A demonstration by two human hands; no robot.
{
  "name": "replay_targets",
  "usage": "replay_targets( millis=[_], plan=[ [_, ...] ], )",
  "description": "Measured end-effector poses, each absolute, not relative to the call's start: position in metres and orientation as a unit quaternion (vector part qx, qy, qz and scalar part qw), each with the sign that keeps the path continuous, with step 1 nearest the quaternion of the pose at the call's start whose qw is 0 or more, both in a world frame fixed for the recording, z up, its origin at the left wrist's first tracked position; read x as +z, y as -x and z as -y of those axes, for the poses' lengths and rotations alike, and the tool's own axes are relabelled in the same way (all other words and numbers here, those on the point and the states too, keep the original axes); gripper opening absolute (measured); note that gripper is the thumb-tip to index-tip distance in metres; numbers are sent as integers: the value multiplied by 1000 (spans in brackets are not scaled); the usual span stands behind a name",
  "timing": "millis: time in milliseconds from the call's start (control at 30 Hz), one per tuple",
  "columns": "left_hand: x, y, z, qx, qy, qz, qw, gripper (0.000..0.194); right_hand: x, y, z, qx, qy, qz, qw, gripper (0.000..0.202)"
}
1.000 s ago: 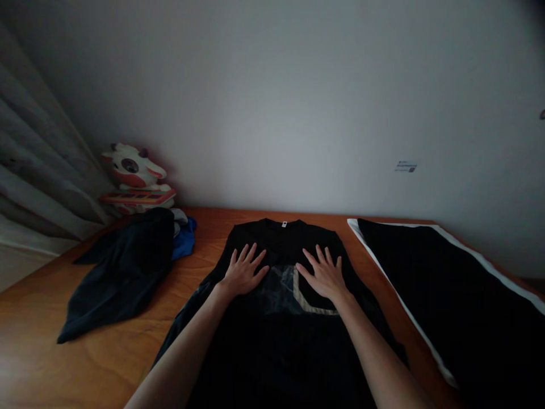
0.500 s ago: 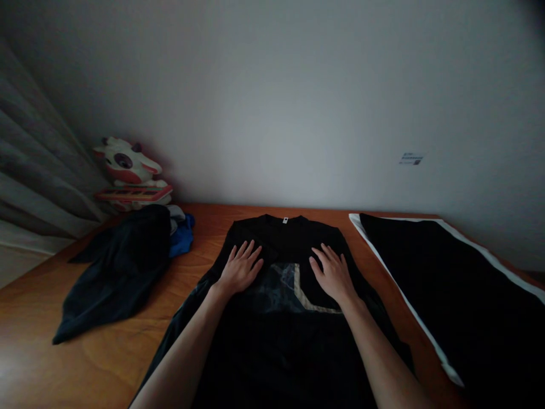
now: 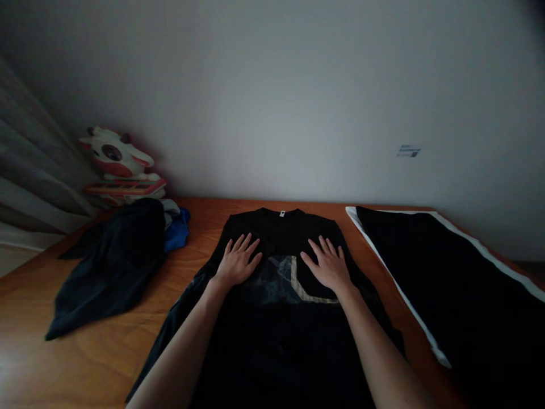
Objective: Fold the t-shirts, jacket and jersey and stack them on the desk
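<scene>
A black long-sleeved shirt [image 3: 285,341] lies spread on the wooden surface [image 3: 102,358], its collar toward the wall and a small white tag at the neck. Across its chest run a grey marbled patch and a beige angled stripe. My left hand [image 3: 237,261] rests flat on the left side of the chest, fingers spread. On the right side, my right hand [image 3: 327,264] lies over the dark cloth beside the stripe, its fingers also apart. Neither hand grips the fabric. The lower part of the shirt runs out of view between my forearms.
Crumpled dark cloth [image 3: 106,267] lies at the left, with a blue cloth [image 3: 176,232] beside it. Behind them stands a cow-shaped toy keyboard [image 3: 123,187] near a curtain [image 3: 34,165]. A black cloth with white edges [image 3: 447,267] covers the right side, below the wall [image 3: 272,102].
The view has shifted slightly, so most things appear a little higher and further left. My right hand's fingers are spread wider, with the thumb nearer the stripe.
</scene>
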State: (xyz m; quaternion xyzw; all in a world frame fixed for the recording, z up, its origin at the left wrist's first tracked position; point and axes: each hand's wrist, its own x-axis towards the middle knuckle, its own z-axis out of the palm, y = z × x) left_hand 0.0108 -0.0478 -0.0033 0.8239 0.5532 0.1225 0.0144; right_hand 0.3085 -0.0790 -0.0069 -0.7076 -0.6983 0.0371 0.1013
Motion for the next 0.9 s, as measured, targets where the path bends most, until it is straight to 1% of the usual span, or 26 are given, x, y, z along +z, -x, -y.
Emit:
replay_targets(
  millis=[100, 167, 200, 267, 333, 400, 533, 600, 700, 800, 900],
  plan=[
    [-3, -10, 46, 167, -811, -559, 33, 50, -7, -311, 80, 27, 700, 696, 158, 64],
    [-1, -8, 44, 218, -798, -559, 58, 45, -5, -312, 82, 20, 692, 692, 204, 51],
    [0, -7, 43, 245, -790, -557, 76, 43, -2, -312, 83, 16, 690, 691, 217, 45],
    [6, -4, 43, 286, -772, -555, 122, 41, 6, -313, 86, 11, 681, 703, 205, 37],
    [15, 2, 48, 299, -760, -555, 162, 40, 17, -318, 92, 31, 660, 732, 165, 36],
    [25, 14, 61, 298, -769, -538, 177, 39, 30, -329, 103, 76, 623, 763, 150, 39],
    [39, 56, 109, 261, -820, -490, 140, 38, 46, -369, 149, 139, 579, 779, 196, 34],
    [38, 82, 133, 230, -823, -508, 108, 38, 48, -392, 178, 168, 591, 763, 201, 35],
    [30, 111, 157, 214, -796, -561, 73, 47, 44, -419, 217, 191, 630, 721, 218, 42],
    [26, 121, 167, 235, -763, -597, 69, 57, 39, -432, 238, 224, 647, 697, 214, 49],
    [32, 118, 170, 241, -754, -604, 91, 55, 39, -435, 245, 261, 646, 688, 200, 44]
  ],
)
